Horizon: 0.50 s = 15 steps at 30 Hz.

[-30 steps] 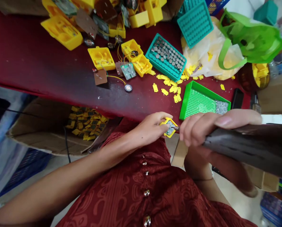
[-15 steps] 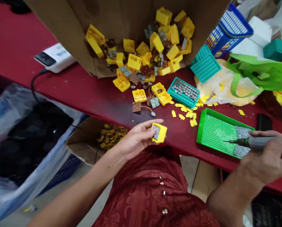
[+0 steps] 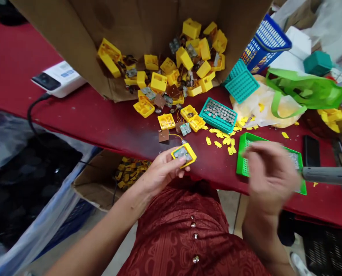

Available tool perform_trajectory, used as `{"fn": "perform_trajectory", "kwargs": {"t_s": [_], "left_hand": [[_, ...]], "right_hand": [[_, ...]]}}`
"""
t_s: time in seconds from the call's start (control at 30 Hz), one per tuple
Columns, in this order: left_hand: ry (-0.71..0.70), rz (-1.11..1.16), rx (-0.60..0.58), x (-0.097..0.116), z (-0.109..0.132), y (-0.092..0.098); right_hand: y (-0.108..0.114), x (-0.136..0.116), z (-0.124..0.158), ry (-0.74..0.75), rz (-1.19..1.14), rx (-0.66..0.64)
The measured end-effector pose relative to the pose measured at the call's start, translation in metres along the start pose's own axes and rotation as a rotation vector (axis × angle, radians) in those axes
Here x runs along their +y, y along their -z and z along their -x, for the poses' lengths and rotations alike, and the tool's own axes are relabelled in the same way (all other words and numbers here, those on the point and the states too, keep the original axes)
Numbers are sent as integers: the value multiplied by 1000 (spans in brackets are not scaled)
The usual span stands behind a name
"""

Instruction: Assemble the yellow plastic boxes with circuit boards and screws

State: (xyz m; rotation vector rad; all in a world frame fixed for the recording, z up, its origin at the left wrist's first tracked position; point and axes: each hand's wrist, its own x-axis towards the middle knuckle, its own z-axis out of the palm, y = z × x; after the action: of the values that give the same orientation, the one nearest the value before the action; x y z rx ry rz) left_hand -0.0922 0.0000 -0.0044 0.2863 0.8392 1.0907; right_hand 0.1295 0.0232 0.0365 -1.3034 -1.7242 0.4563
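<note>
My left hand [image 3: 166, 168] pinches a small yellow plastic case [image 3: 191, 155], its thumb pressing on a grey and green board [image 3: 182, 153] set inside. Over the green perforated tray [image 3: 240, 163] is my right hand [image 3: 270, 176], smeared by motion with its fingers curled. It appears wrapped round an electric screwdriver, whose grey barrel [image 3: 328, 175] sticks out to the right. The screwdriver's tip is hidden behind the hand. Silvery screws [image 3: 295, 158] show partly in the tray. Just beyond the left hand lie a brown square plate [image 3: 163, 135] and open yellow cases [image 3: 166, 122].
A tipped cardboard box [image 3: 125, 23] spills yellow cases at the back. A teal tray of round metal discs [image 3: 219, 114] stands beside loose yellow tabs [image 3: 217, 144]. Farther right are a green bag [image 3: 311, 90], a blue basket [image 3: 265, 46] and a phone [image 3: 311, 150].
My right hand has swung left across the green tray, and the screwdriver's thin bit no longer shows. My left hand has tilted the yellow case so its inside faces up more.
</note>
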Motion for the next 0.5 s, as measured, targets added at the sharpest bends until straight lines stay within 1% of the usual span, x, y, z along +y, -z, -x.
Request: {"fn": "perform_trajectory", "kwargs": {"t_s": [0.03,0.07,0.1,0.13,0.17,0.2,0.27,0.3,0.4,0.5], "left_hand": [[-9,-36,-27,0,-2,-1],[-13,-53,-48,1,-2,-1],[-13,-53,-57,2,-2,-2],[-13,-38,-59,3,-1,-2],[-9,-17,-60,3,0,-1],[-2,10,-57,4,2,0],[24,57,-49,6,4,2],[31,63,-37,6,4,3],[16,-8,-2,7,2,5],[-75,-121,33,9,-3,5]], "right_hand": [[-12,-3,-3,-11,-52,-16],[-25,-2,-8,-1,-112,-154],[-36,1,-14,3,-142,-214],[-46,8,-22,-2,-135,-234],[-53,16,-32,-5,-82,-207],[-58,26,-43,-9,1,-153],[-61,46,-65,-23,198,-54],[-62,55,-75,-33,260,-33],[-65,69,-96,-47,357,-58],[-77,72,-99,-35,416,-124]]}}
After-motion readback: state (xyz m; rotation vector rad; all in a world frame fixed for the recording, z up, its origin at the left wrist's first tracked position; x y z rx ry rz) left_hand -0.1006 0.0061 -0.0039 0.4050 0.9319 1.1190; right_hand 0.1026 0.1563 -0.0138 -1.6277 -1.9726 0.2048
